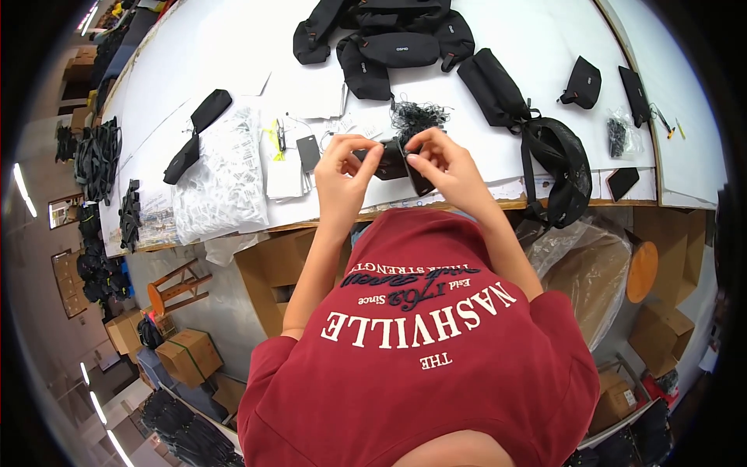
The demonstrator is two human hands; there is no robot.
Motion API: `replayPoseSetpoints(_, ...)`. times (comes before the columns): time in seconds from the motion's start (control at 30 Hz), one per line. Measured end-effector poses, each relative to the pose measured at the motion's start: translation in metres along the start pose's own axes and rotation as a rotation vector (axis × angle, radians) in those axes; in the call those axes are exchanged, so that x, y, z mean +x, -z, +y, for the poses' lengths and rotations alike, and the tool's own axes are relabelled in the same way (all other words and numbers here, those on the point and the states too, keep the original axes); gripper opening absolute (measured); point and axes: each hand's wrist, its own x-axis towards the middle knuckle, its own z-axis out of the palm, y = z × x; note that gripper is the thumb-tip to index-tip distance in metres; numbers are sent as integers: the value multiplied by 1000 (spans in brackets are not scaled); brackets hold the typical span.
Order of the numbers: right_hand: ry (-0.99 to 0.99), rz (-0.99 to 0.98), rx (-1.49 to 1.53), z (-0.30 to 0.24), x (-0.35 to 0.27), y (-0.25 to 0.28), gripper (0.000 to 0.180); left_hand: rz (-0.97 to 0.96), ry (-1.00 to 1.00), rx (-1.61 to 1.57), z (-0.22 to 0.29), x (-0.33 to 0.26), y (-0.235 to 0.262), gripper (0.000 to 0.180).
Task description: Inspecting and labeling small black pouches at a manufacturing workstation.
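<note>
A small black item (391, 168), apparently a pouch, is between my hands just above the table's near edge. My left hand (345, 162) is closed in a pinch on its left side. On the other side, my right hand (442, 163) pinches the upper right part, and a dark flap hangs below those fingers. Fingers cover much of the item, so its exact kind is hard to tell. Just beyond it lies a tangled heap of thin black cords (419, 117). To the left of my left hand are a dark card (308, 153) and a stack of white cards (285, 179).
A large transparent bag of white labels (219, 175) lies on the left of the white table (537, 39). Black pouches (401, 50) are piled at the far side. A black mesh bag (556, 167) with straps hangs over the near edge at right. Cardboard boxes (188, 356) stand below.
</note>
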Motion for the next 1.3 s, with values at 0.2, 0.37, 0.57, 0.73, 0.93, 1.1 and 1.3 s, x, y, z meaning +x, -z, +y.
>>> replayPoseSetpoints(0.2,37,-137,232,-18,-9,15,9,-118,172,-389,21,-5,13,10)
replayPoseSetpoints(0.37,4,-154,322,-27,-9,17,9,-177,207,-439,30,-6,12,9)
replayPoseSetpoints(0.57,-67,-270,-161,-18,-11,33,9,-135,182,-384,29,-8,16,9)
replayPoseSetpoints(0.73,-14,-271,348,-16,-14,29,8,-182,223,-442,33,-8,16,7)
replayPoseSetpoints(0.93,43,-124,327,-21,-13,10,8,-221,231,-410,31,-12,15,7)
replayPoseSetpoints(1.1,252,-230,-215,-15,-11,-2,11,-185,226,-448,37,-13,18,8)
replayPoseSetpoints(1.3,546,-85,-520,-7,-2,-21,23,-248,233,-476,43,-13,25,11)
